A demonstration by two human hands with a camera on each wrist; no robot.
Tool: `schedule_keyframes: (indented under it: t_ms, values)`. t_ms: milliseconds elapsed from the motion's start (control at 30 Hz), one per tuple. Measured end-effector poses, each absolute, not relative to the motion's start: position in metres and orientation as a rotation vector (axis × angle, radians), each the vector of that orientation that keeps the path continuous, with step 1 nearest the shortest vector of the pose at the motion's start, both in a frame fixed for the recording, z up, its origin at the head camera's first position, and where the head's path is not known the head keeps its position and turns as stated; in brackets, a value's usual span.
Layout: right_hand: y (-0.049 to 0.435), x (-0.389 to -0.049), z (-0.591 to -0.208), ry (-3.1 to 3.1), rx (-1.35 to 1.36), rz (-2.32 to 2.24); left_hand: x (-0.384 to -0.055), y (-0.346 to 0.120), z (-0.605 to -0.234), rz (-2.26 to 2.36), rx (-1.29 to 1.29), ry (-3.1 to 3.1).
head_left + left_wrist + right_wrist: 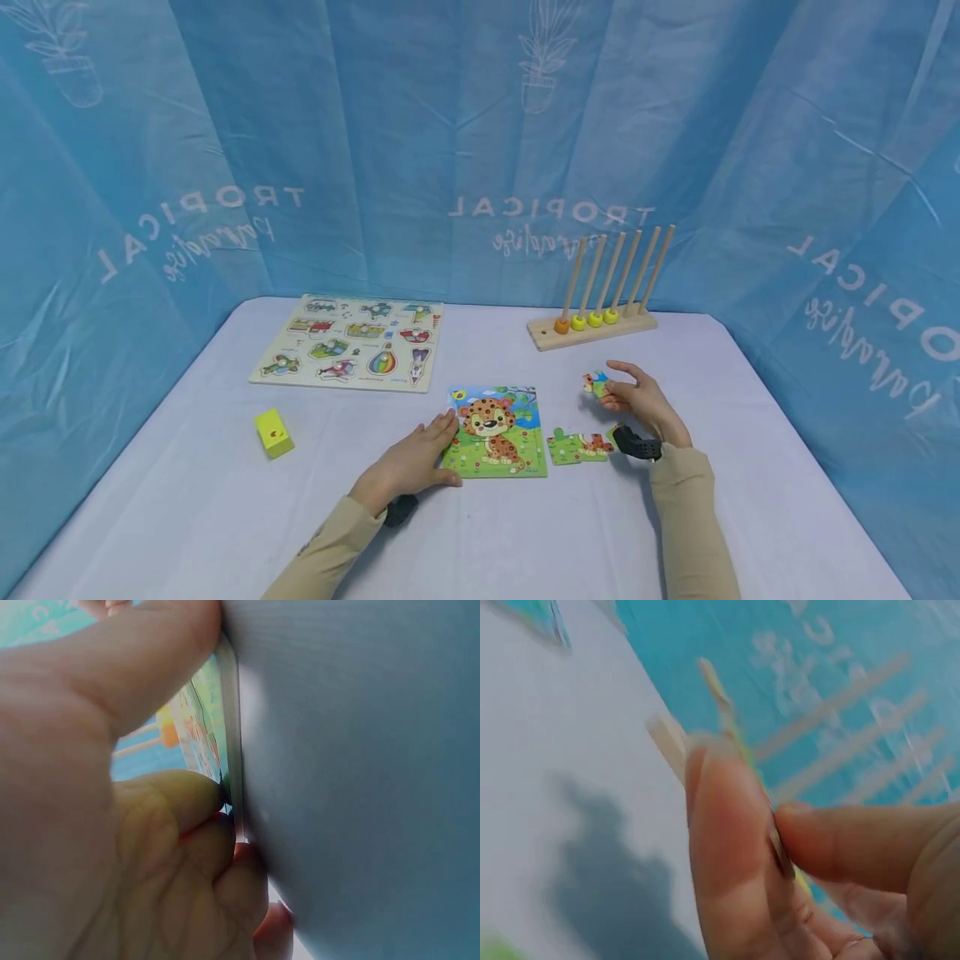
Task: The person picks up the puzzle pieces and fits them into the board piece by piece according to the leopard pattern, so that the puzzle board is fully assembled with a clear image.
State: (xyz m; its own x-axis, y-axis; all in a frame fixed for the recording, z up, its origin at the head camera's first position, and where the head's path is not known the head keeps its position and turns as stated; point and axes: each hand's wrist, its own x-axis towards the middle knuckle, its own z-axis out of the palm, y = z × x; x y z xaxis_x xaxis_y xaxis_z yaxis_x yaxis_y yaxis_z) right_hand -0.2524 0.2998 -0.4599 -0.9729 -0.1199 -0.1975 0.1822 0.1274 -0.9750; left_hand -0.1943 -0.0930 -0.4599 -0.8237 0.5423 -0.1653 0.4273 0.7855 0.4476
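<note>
A puzzle board (489,433) with a spotted leopard cub on grass lies flat at the middle of the table. My left hand (412,460) rests at the board's left side, thumb by the lower left corner and fingers along the left edge. In the left wrist view the board's edge (231,712) shows beside the thumb and fingertips. My right hand (641,404) pinches a small puzzle piece (597,384) between thumb and fingers, raised above the table. The right wrist view shows this piece (781,855) edge-on, mostly hidden by the fingers.
Loose puzzle pieces (579,447) lie right of the board, one partly behind the right wrist's camera. A wooden peg stand (592,332) with orange and yellow beads stands at the back right. A vehicle puzzle board (352,342) lies back left, a yellow block (274,432) in front of it.
</note>
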Motion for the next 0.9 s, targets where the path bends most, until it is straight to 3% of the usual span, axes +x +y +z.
schedule_keyframes:
  t_ms: [200,900]
  values:
    - [0.270,-0.256,-0.463,2.149,-0.107,-1.767,-0.194,-0.093,-0.459,0.585,0.748,2.695]
    - [0.232,-0.257,-0.465,2.324,-0.051,-1.553,-0.194,-0.093,-0.460,0.585,0.757,2.699]
